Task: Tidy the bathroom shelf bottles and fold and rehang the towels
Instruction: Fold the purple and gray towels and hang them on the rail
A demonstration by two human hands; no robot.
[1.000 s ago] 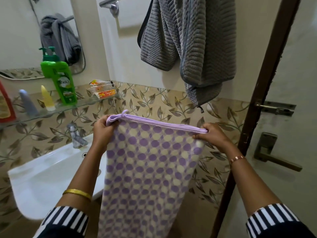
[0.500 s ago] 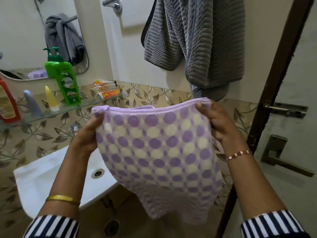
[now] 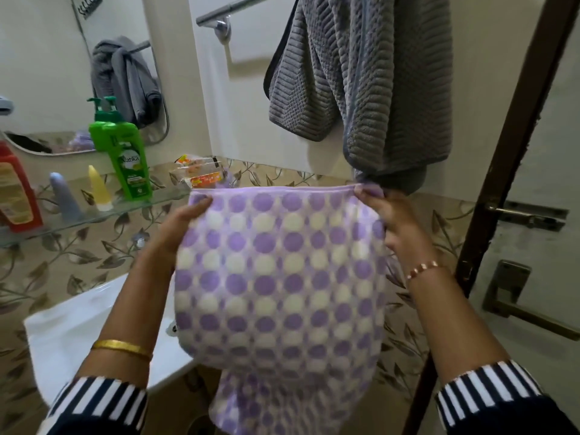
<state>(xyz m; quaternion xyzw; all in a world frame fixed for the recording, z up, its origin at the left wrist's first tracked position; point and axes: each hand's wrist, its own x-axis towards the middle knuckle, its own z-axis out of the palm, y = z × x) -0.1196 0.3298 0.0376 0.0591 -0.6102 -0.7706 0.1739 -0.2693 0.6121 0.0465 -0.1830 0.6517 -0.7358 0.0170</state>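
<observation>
A purple and cream dotted towel (image 3: 279, 277) hangs folded in front of me. My left hand (image 3: 180, 227) grips its upper left corner and my right hand (image 3: 389, 221) pinches its upper right corner. A grey ribbed towel (image 3: 370, 80) hangs bunched from the chrome towel bar (image 3: 232, 9) above. On the glass shelf (image 3: 100, 211) at the left stand a green pump bottle (image 3: 124, 155), a red bottle (image 3: 15, 189), a grey tube (image 3: 64, 196) and a yellow tube (image 3: 99, 189), with small packets (image 3: 199, 174) at the shelf's right end.
A white sink (image 3: 94, 328) sits below the shelf, partly behind my left arm. A mirror (image 3: 62, 73) on the left wall reflects the grey towel. A brown door frame (image 3: 502, 171) and a door with a handle (image 3: 518, 299) stand at the right.
The dotted towel went from one long hanging length to a shorter folded shape. Both hands rose with its top edge, which now sits just under the grey towel.
</observation>
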